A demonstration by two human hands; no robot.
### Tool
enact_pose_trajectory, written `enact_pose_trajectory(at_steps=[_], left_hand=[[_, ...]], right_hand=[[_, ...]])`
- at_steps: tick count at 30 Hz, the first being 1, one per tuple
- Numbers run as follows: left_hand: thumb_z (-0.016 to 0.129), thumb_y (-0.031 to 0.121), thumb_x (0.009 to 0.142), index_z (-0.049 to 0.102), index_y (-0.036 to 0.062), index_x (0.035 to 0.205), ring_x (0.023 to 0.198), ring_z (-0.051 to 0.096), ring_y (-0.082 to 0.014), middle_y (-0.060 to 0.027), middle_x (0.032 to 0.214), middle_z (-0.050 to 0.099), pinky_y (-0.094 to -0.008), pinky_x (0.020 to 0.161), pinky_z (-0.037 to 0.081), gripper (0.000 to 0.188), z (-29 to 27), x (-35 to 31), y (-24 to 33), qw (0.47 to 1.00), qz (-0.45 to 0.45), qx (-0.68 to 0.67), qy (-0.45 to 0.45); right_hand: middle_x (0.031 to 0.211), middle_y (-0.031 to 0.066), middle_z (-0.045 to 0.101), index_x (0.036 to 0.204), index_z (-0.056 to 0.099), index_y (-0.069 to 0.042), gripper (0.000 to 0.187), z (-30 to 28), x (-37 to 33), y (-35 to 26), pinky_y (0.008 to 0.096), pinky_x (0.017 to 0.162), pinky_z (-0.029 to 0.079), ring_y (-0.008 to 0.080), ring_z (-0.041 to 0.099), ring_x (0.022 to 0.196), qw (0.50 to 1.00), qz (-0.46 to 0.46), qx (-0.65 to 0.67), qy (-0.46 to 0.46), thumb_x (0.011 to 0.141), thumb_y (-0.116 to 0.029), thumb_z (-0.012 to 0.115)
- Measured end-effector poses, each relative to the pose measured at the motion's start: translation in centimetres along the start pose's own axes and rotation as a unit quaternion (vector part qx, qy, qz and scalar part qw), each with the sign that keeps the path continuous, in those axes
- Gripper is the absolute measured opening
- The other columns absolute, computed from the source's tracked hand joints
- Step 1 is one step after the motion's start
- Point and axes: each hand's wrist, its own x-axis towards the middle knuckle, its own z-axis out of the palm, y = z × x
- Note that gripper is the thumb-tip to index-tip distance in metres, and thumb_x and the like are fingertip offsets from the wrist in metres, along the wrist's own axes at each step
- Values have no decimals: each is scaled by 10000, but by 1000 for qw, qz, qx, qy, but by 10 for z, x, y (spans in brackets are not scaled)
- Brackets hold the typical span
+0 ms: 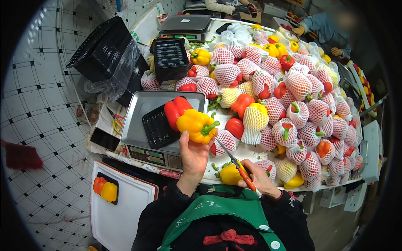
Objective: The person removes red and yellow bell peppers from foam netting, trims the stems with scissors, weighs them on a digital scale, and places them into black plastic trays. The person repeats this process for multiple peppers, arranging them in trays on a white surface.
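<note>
My left hand (193, 154) grips a yellow pepper (196, 125) — glossy, green stem, no net. Right hand (257, 178) clamps orange-handled scissors (235, 163) w/ another yellow pepper (231, 175) — blades parted.

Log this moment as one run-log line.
left hand: holds yellow pepper | right hand: holds scissors | red pepper: in black tray on scale

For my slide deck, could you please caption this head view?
Left hand holds a glossy yellow bell pepper over a steel scale tray; right hand grips orange-handled scissors and another yellow pepper.
</note>
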Motion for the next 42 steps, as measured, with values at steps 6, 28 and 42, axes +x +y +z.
enact_pose_trajectory(at_steps=[6,28,42], left_hand=[[555,372,883,431,91,1318,1186,520,-280,-98,1288,520,-523,1008,433,532,-8,-1,-8,999,45,21,7],[496,474,867,333,49,1426,1281,441,-370,-247,1453,338,-499,906,509,720,-8,2,7,982,-163,-62,-77],[543,434,873,361,154,1382,1192,512,-237,-90,1324,495,-437,977,445,609,-1,-21,-16,994,-48,92,-34]], right_hand=[[778,104,517,1107,479,-46,601,10,1,14,343,655,442,222,530,703,1000,9,22,5,784,-501,702],[737,153,613,809,559,-30,430,-35,-1,59,433,544,473,342,620,652,887,30,-414,201,699,-392,762],[1046,97,620,1102,684,-15,297,29,67,-46,270,816,475,180,591,940,916,-207,159,306,806,2,698]])
